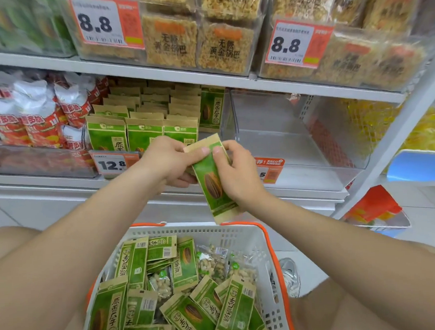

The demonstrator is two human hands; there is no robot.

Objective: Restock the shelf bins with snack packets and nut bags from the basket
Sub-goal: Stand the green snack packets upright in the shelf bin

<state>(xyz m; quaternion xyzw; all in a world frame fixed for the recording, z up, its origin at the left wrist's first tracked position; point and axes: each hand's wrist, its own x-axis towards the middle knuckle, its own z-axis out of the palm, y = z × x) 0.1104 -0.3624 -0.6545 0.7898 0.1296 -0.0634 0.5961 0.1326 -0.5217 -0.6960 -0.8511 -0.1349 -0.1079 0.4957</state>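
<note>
Restocking looks roughly midway. Both hands hold one green seed packet (211,182), tilted slightly: the left hand (166,162) pinches its top edge, and the right hand (236,174) curls round its right side. Just beyond the left hand, rows of matching packets (145,128) nearly fill their bin. Beyond the right hand, the clear bin (272,142) holds nothing. Below both hands, the basket (242,235) carries many green packets and several nut bags (210,263), so plenty remains, I judge.
</note>
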